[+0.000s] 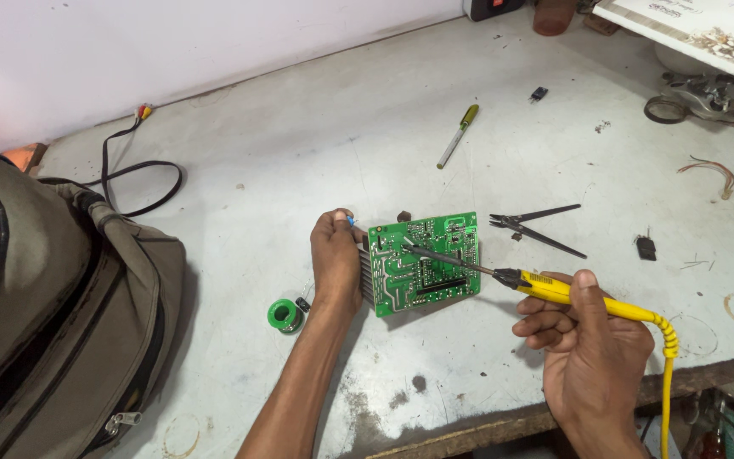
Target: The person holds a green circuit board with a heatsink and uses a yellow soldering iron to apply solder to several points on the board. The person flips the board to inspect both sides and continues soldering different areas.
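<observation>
While the grey worktable point(299, 144) fills most of the frame, an olive-green backpack point(53, 314) takes the lower left, its zip partly undone – what lies inside cannot be made out. Next in size, a green circuit board point(424, 262) sits at the centre of the frame, solder side up and tilted, its long axis running left to right with a ribbed heat sink point(367, 276) under its left edge. The left hand point(337, 259) is closed around that left edge, fingers curled over the top. The right hand point(584, 340), lower right of centre, is wrapped around the yellow handle of a soldering iron point(554, 289), whose shaft slants up and left so the tip rests on the board's upper left part. So the board lies between the hands – touching the left one, reached from the right only through the iron.

Smaller things: a looped black cable point(142, 183) at upper left, dark tweezers point(537, 225) just right of the board, a yellow-handled screwdriver point(458, 134) above centre, and a green solder spool point(284, 314) beside the left wrist.
</observation>
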